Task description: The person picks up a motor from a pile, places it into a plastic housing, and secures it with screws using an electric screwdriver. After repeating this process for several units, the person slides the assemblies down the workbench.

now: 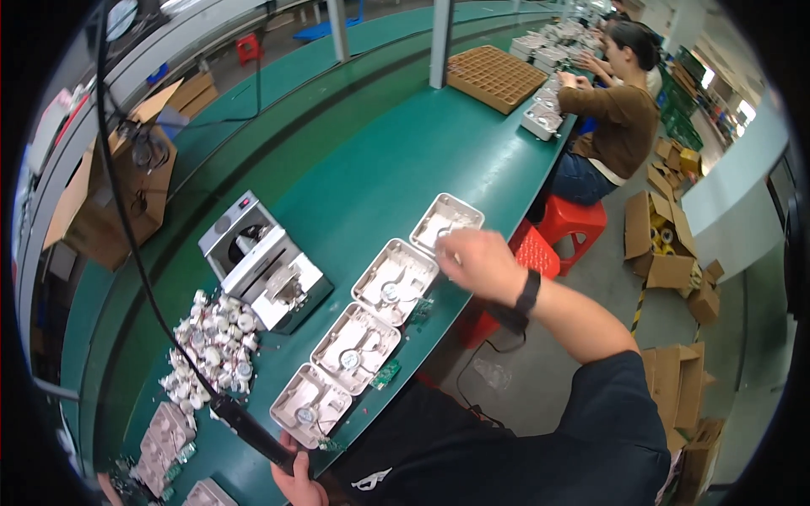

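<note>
Four light-grey plastic housings stand in a slanting row along the table's near edge. The nearest housing and the others hold wires and a small round part. A green circuit board lies beside the second, on my side. My left hand is closed around the lower end of a black corded electric screwdriver, beside the nearest housing. My right hand, a dark band at its wrist, hangs over the near side of the farthest housing. Its fingers look curled and slightly blurred; what they hold is hidden.
A grey machine stands left of the row, with a heap of small white parts before it. More housings lie at lower left. Beyond are a brown divided tray and a seated co-worker by red stools.
</note>
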The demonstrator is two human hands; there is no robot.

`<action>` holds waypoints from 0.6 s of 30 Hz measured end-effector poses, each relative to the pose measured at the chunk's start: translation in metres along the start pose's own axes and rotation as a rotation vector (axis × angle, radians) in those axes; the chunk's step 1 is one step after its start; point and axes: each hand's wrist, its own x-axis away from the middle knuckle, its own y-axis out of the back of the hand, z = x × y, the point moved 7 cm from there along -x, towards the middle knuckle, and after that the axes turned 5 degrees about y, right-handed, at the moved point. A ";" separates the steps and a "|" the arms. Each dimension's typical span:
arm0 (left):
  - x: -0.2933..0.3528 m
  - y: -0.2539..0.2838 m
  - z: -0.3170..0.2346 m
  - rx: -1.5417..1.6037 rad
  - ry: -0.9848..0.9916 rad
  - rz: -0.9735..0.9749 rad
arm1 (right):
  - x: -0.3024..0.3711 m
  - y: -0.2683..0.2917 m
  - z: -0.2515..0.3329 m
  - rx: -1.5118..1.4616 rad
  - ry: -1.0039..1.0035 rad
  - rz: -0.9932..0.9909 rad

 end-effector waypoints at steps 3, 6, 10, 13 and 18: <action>-0.001 0.005 0.009 0.084 -0.020 0.006 | 0.024 -0.004 0.066 -0.016 0.135 -0.009; -0.001 0.004 0.010 0.137 0.020 0.015 | 0.012 0.012 0.056 0.180 0.027 -0.218; -0.001 -0.008 0.010 0.225 0.057 0.061 | 0.008 0.001 -0.043 0.322 -0.303 -0.359; -0.007 -0.015 0.010 0.225 0.045 0.103 | 0.001 -0.024 -0.095 0.116 -0.460 -0.134; -0.018 -0.038 0.002 0.151 -0.032 0.179 | -0.007 -0.017 -0.143 0.265 -0.458 -0.148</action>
